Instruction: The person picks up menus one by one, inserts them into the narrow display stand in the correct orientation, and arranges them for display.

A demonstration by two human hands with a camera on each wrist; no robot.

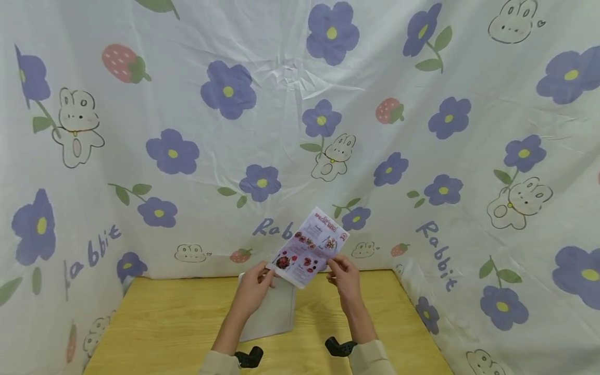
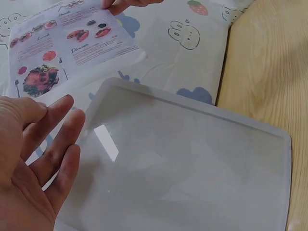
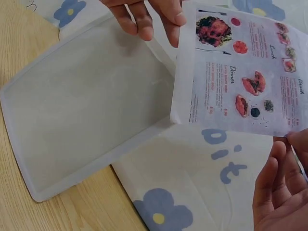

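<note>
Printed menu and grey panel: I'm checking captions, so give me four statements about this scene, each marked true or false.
1. Only one hand touches the printed menu. False: the left hand and right hand both hold it.
2. The menu bears the word "Dinner". True.
3. The grey panel is round. False: it is four-sided with rounded corners.
4. In the head view, the menu overlaps part of the panel. True.

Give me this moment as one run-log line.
left hand: pinching printed menu, lower-left corner | right hand: pinching its right edge | menu: raised, slanted | grey panel: partly behind menu, head view
</note>
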